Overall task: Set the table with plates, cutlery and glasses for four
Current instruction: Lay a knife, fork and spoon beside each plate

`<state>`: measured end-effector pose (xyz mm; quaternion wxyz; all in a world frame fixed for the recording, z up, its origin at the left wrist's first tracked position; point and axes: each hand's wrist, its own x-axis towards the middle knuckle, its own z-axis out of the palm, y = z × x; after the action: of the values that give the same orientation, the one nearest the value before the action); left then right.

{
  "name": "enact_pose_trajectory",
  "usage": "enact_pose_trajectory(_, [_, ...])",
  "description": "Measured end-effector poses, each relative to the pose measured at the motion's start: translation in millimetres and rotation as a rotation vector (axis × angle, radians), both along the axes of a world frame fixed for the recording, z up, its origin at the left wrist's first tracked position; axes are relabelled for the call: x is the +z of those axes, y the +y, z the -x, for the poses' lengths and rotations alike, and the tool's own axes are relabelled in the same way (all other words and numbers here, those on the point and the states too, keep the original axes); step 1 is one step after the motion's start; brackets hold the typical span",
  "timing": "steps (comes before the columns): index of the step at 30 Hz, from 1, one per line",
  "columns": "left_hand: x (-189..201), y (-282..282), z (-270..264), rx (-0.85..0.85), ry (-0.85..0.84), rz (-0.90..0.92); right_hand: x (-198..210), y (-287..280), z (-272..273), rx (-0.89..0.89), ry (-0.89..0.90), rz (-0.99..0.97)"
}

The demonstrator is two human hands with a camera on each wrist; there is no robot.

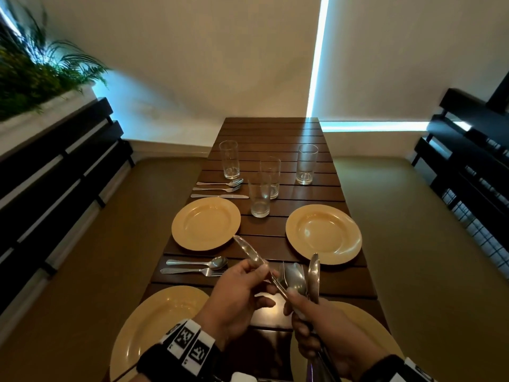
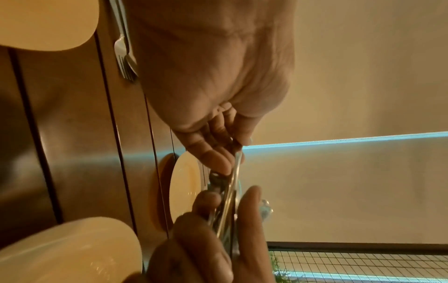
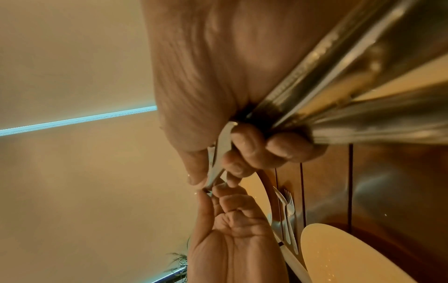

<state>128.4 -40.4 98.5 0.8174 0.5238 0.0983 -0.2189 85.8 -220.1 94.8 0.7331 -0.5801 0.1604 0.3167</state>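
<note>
My left hand (image 1: 264,282) pinches a silver knife (image 1: 249,250) that slants up and left over the table (image 1: 275,139). Its lower end reaches into the bundle of spoons, fork and knife (image 1: 303,277) gripped upright in my right hand (image 1: 300,312). The left wrist view shows my fingers (image 2: 213,155) on the knife (image 2: 237,166). The bundle's handles (image 3: 363,86) fill the right wrist view. Yellow plates lie far left (image 1: 206,223), far right (image 1: 323,234), near left (image 1: 154,326) and near right (image 1: 366,323). Several glasses (image 1: 259,195) stand mid-table.
A spoon (image 1: 203,262) and fork (image 1: 192,271) lie beside the near left plate. A spoon, fork and knife (image 1: 219,196) lie beyond the far left plate. Dark slatted benches (image 1: 55,166) flank the table. A plant (image 1: 33,70) stands at the back left.
</note>
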Motion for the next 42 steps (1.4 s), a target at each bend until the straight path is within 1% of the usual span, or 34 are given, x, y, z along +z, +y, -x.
enact_pose_trajectory(2, [-1.0, -5.0, 6.5, -0.078, 0.008, 0.006, 1.7, 0.0, -2.5, -0.028, -0.016, -0.008])
enact_pose_trajectory(4, [-2.9, -8.7, 12.9, -0.167, -0.026, -0.088, 2.5, 0.2, -4.3, -0.033, -0.019, -0.013])
enact_pose_trajectory(6, [-3.6, -7.0, 12.1, -0.174, -0.079, -0.193, 0.7, 1.4, -6.0, -0.039, 0.006, -0.015])
enact_pose_trajectory(8, [-3.1, 2.7, 1.9, -0.093, -0.103, -0.238, -5.3, 1.2, -8.8, -0.049, 0.032, -0.009])
enact_pose_trajectory(11, [-0.5, 33.6, -23.0, 0.104, -0.041, -0.217, -12.0, -1.8, -11.5, -0.052, 0.069, 0.003])
enact_pose_trajectory(12, [1.2, 47.2, -31.2, 0.143, -0.047, -0.252, -13.7, -3.7, -12.1, -0.054, 0.078, 0.008])
enact_pose_trajectory(14, [-1.5, 79.1, -47.2, 0.161, -0.126, -0.455, -18.0, -8.7, -12.9, -0.058, 0.092, 0.024])
enact_pose_trajectory(15, [-4.5, 96.4, -54.2, 0.146, -0.185, -0.613, -20.0, -10.5, -13.4, -0.063, 0.096, 0.031])
enact_pose_trajectory(17, [-12.2, 129.5, -66.1, 0.031, -0.329, -0.993, -23.0, -13.8, -14.8, -0.072, 0.101, 0.036])
enact_pose_trajectory(18, [-16.6, 143.3, -70.9, -0.046, -0.365, -1.141, -24.1, -14.9, -15.7, -0.074, 0.104, 0.036])
enact_pose_trajectory(19, [-22.0, 155.0, -75.0, -0.109, -0.366, -1.236, -25.0, -15.6, -16.7, -0.072, 0.106, 0.037])
enact_pose_trajectory(20, [-27.1, 163.7, -77.6, -0.146, -0.349, -1.281, -25.3, -16.2, -17.8, -0.068, 0.105, 0.041])
enact_pose_trajectory(23, [-44.8, 180.3, -86.0, -0.248, -0.278, -1.396, -27.4, -15.3, -21.4, -0.061, 0.116, 0.055])
enact_pose_trajectory(25, [-56.0, 187.6, -92.8, -0.334, -0.264, -1.458, -28.5, -13.5, -23.9, -0.059, 0.127, 0.06])
enact_pose_trajectory(27, [-65.0, 189.6, -98.2, -0.431, -0.28, -1.522, -28.7, -11.9, -26.1, -0.063, 0.134, 0.07])
enact_pose_trajectory(31, [-80.0, 184.8, -105.2, -0.522, -0.386, -1.621, -26.5, -9.0, -28.8, -0.086, 0.14, 0.073])
enact_pose_trajectory(34, [-90.1, 183.5, -109.4, -0.576, -0.404, -1.631, -26.7, -9.1, -29.1, -0.098, 0.135, 0.073])
enact_pose_trajectory(37, [-96.3, 184.1, -112.1, -0.592, -0.379, -1.609, -29.0, -10.0, -29.1, -0.106, 0.135, 0.075])
enact_pose_trajectory(42, [-102.3, 185.6, -115.5, -0.611, -0.418, -1.612, -33.5, -13.7, -28.6, -0.109, 0.155, 0.067])
